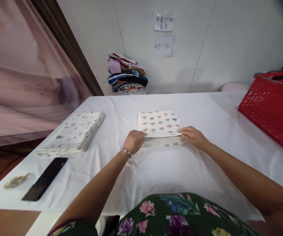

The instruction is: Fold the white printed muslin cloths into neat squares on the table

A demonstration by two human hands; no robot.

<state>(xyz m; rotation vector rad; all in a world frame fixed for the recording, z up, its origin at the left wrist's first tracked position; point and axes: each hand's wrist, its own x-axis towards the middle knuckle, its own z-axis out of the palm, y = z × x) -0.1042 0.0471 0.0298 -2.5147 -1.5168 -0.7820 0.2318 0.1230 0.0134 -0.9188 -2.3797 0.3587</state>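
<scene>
Left grip [134, 141] and right grip [194, 137] pinch folded mushroom-print cloth [160, 123] by near corners, at its eight and four o'clock. Cloth lies on desk [171, 173], two o'clock from phone [45, 178]. Probably light, soft, floppy, hardly fragile; corners seem best hold.

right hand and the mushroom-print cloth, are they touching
Touching. The head view shows the right hand with its fingers on the near right corner of the mushroom-print cloth.
</scene>
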